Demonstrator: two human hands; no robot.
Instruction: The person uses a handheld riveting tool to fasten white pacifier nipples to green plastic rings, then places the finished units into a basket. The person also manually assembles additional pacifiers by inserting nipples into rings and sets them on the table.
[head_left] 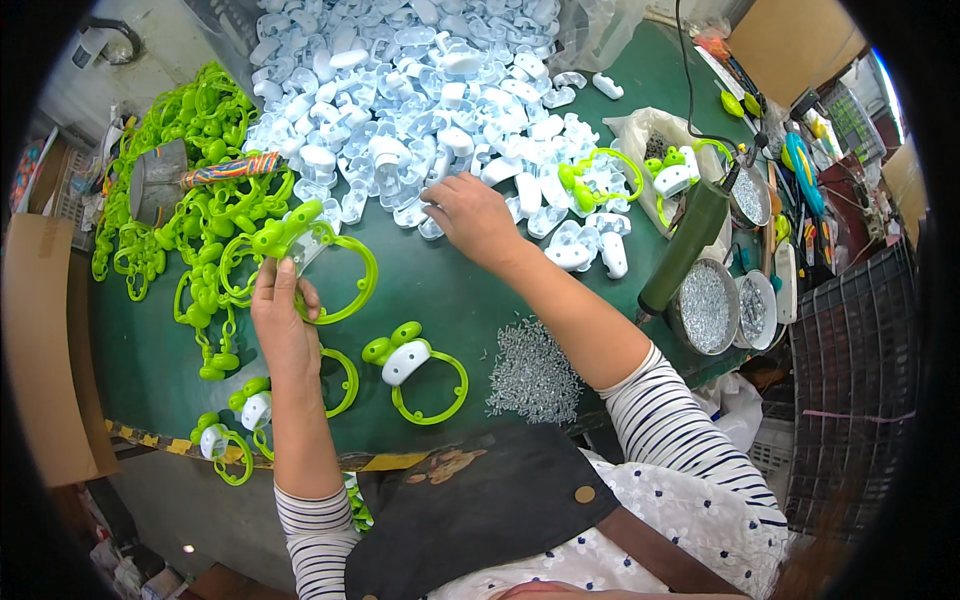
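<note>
Green table: three finished rings; left hand grips green ring; right hand fingers white shells.

green worktable | cardboard box left | dark crate right | bright light

Bright, even light falls from above, strongest over the heap of white plastic caps, which looks slightly washed out with a bluish cast. The green desk shows only soft, short shadows under the arms. The metal bowls glint. The middle is sharp; straight edges bend toward the rim, where the fisheye frame goes black and corners blur
</note>
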